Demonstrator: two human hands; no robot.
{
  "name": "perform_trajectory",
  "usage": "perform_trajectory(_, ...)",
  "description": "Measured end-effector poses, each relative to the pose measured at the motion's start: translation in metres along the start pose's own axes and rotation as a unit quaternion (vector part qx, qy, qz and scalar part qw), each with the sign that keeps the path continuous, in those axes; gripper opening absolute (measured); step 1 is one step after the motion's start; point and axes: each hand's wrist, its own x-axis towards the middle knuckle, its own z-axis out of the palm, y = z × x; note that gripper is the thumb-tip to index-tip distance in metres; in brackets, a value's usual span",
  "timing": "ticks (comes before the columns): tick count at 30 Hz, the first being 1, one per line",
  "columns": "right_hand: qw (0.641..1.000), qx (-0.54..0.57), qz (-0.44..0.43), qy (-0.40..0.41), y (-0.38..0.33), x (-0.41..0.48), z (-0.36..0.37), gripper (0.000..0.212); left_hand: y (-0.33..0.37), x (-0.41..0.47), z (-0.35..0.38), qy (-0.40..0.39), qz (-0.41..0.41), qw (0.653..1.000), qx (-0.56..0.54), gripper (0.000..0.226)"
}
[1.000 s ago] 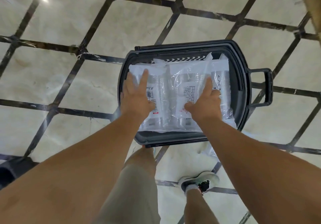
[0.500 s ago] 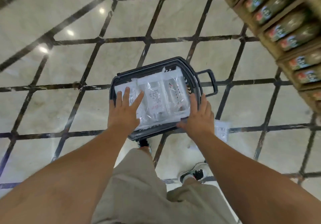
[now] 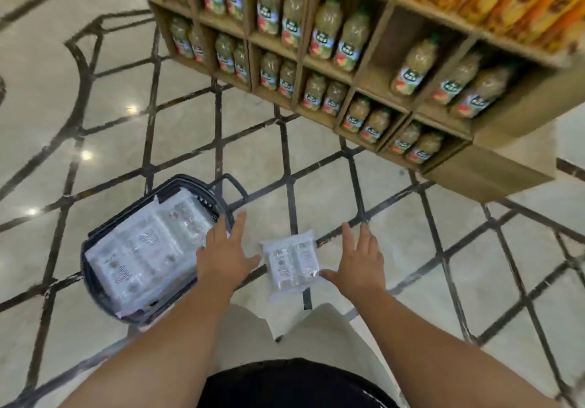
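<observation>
Head view: fingers [image 3: 239,222] of the left hand [image 3: 226,257] are straight and close together, thumb spread wide, holding nothing. Fingers [image 3: 348,233] of the right hand [image 3: 357,263] are straight, slightly apart, thumb out at the near corner of the packet [image 3: 289,263]; contact cannot be confirmed. This clear plastic packet lies flat on the tiled floor [image 3: 395,224] between both hands, just beside the dark basket [image 3: 91,281]. Similar wrapped packs [image 3: 142,249] fill the basket. Beyond, well apart, a cardboard shelf [image 3: 490,173] carries bottles [image 3: 348,40].
</observation>
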Motion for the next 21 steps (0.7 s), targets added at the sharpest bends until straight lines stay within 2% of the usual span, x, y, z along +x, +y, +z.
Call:
perform_trajectory(4,1.000,0.010,0.028,0.003,0.048,0.000,-0.002,0.117,0.047,-0.020,0.024,-0.023,0.001,1.000,0.014,0.101)
perform_trajectory(9,0.998,0.031,0.052,-0.034,0.076,0.009,0.021,0.112,0.055,-0.017,0.048,-0.048,-0.032,0.996,0.069,0.098)
perform_trajectory(13,0.993,0.038,0.081,-0.077,0.086,0.023,0.055,0.109,0.054,0.000,0.079,-0.060,-0.019,0.993,0.096,0.098)
perform_trajectory(17,0.989,0.038,0.098,-0.105,0.092,0.058,0.102,0.107,0.042,0.034,0.135,-0.093,-0.025,0.992,0.085,0.102)
perform_trajectory(21,0.990,0.020,0.088,-0.108,0.095,0.122,0.183,0.106,0.030,0.098,0.214,-0.129,-0.041,0.989,0.062,0.102)
